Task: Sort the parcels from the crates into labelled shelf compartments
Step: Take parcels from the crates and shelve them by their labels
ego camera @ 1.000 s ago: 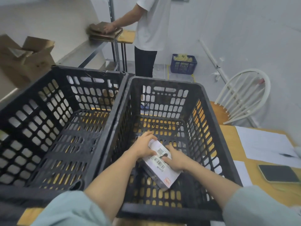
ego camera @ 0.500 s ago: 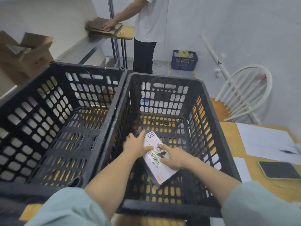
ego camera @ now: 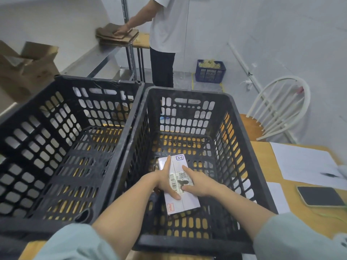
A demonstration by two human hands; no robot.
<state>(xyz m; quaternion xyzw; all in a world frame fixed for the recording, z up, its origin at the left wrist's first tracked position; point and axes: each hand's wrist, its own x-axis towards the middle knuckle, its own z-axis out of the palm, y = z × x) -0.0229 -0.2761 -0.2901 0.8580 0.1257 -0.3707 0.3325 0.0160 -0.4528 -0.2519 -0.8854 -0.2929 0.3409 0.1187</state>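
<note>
Two black crates stand side by side on the table [ego camera: 262,152], and the left crate [ego camera: 56,128] isn't being touched. Both hands are down in the right crate [ego camera: 187,113], clamped on one white parcel [ego camera: 187,203] over the near half of its floor. The left hand [ego camera: 163,179] grips its left edge, thumb across the top, and the right hand [ego camera: 199,182] pinches the right edge. It seems to be held label-up so that the compartment mark [ego camera: 179,158] at its far end can be read before shelving

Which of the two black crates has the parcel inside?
The right crate, where the left hand and right hand hold the white parcel; the left crate shows only its slotted floor.
</note>
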